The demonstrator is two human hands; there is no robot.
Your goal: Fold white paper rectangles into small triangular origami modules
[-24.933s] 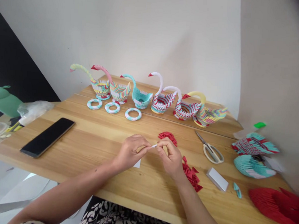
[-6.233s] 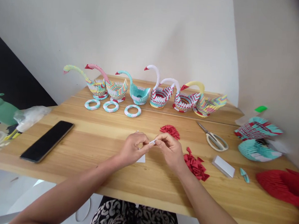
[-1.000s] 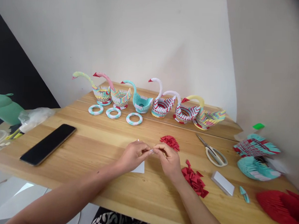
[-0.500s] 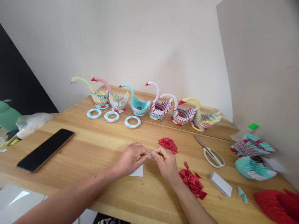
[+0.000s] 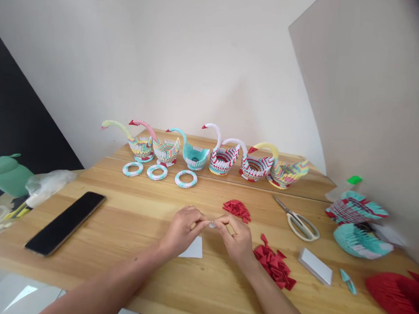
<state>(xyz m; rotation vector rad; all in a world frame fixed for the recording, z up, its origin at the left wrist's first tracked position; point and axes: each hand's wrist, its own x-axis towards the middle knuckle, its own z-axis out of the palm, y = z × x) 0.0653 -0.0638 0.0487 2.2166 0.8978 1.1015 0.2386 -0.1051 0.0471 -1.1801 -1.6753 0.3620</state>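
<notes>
Six swan figures [image 5: 195, 159] with curved necks line the back of a wooden table [image 5: 128, 230], three turquoise-and-white rings [image 5: 186, 186] lying before them. A dark-screened phone [image 5: 65, 223] rests at left, cream-handled scissors [image 5: 291, 214] at right. A rounded green object [image 5: 6, 175] sits beside crumpled clear plastic [image 5: 50, 182] at far left.

Craft workspace, seemingly: wooden table [image 5: 132, 218], row of paper swans [image 5: 195, 160], scissors [image 5: 293, 216], red folded pieces [image 5: 276, 264].

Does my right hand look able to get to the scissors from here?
Probably yes: nothing covers the scissors, which lie on the table to the right of your right hand. It would likely have to release the small white piece, which it pinches together with your left hand.
</notes>
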